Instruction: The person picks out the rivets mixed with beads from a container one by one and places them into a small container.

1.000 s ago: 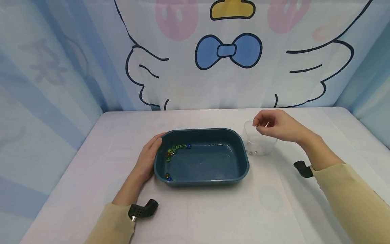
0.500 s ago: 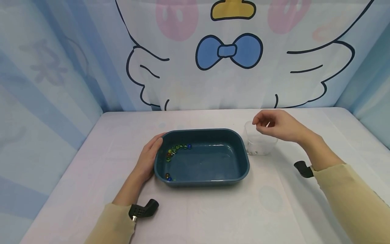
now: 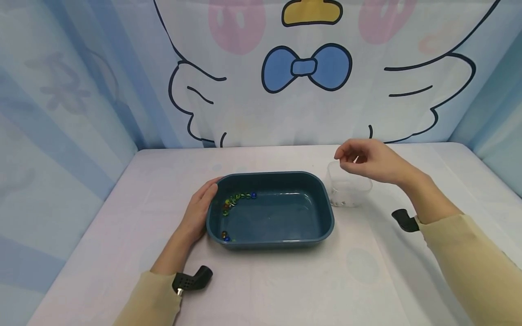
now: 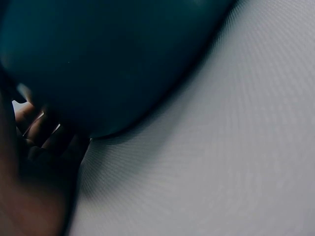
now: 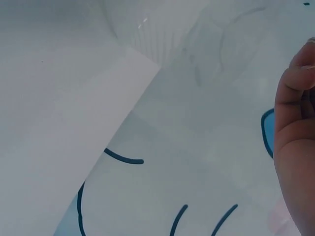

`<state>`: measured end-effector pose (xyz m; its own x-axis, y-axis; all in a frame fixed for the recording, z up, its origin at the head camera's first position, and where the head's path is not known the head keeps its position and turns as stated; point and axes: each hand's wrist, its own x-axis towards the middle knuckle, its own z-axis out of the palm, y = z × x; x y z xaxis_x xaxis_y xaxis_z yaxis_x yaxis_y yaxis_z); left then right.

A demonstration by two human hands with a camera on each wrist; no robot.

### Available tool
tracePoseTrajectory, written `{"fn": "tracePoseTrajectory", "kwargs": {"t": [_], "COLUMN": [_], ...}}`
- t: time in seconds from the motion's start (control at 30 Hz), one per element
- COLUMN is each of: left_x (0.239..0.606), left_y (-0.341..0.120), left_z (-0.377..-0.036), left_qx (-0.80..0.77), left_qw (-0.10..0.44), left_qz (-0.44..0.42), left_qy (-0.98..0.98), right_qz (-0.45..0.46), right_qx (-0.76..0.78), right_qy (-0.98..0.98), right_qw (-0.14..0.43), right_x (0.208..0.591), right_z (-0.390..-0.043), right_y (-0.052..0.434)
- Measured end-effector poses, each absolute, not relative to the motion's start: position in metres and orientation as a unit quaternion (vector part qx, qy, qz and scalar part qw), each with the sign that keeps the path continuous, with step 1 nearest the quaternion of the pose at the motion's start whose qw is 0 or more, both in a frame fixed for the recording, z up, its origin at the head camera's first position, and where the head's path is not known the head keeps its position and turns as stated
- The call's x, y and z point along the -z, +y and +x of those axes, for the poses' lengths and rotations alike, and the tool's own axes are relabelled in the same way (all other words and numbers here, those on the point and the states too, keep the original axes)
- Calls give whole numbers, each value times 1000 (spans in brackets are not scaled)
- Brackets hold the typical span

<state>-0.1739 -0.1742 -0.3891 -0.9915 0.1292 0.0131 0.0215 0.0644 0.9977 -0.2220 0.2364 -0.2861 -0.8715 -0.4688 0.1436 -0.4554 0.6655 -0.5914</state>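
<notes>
A dark blue tub (image 3: pixel 269 174) holding water stands mid-table, with several coloured marbles (image 3: pixel 238 197) along its far left wall and two more (image 3: pixel 224 235) in its near left corner. My left hand (image 3: pixel 200 208) lies flat against the tub's left side, thumb by the rim. The left wrist view shows the tub's wall (image 4: pixel 108 59) with my fingers (image 4: pixel 34 125) beside it. My right hand (image 3: pixel 344 157) hovers just above a clear plastic cup (image 3: pixel 348 192) right of the tub, fingers loosely curled with nothing visible in them. A few small marbles lie in the cup's bottom. The right wrist view shows the cup (image 5: pixel 157 29) and my fingers (image 5: pixel 295 98).
The table (image 3: pixel 285 280) has a pale cloth over it. A cartoon-printed curtain (image 3: pixel 306 68) closes the back, and blue curtains (image 3: pixel 61 113) close the sides. Black wrist cameras (image 3: pixel 191 278) sit on both sleeves.
My right hand has risen a little above the cup and drifted slightly back. The left hand and the tub have not moved.
</notes>
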Motion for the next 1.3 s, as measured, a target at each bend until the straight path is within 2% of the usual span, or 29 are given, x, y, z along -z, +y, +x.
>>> {"fn": "tracePoseTrajectory", "kwargs": {"t": [1.3], "left_x": [390], "left_y": [-174], "left_z": [-174], "left_qx": [-679], "left_qw": [40], "left_qz": [49], "left_qy": [731], "right_qz": [-356], "right_qx": [367], "right_qy": [859], "right_qw": [6], "right_x": [254], "right_z": [-232], "right_y": [170]}}
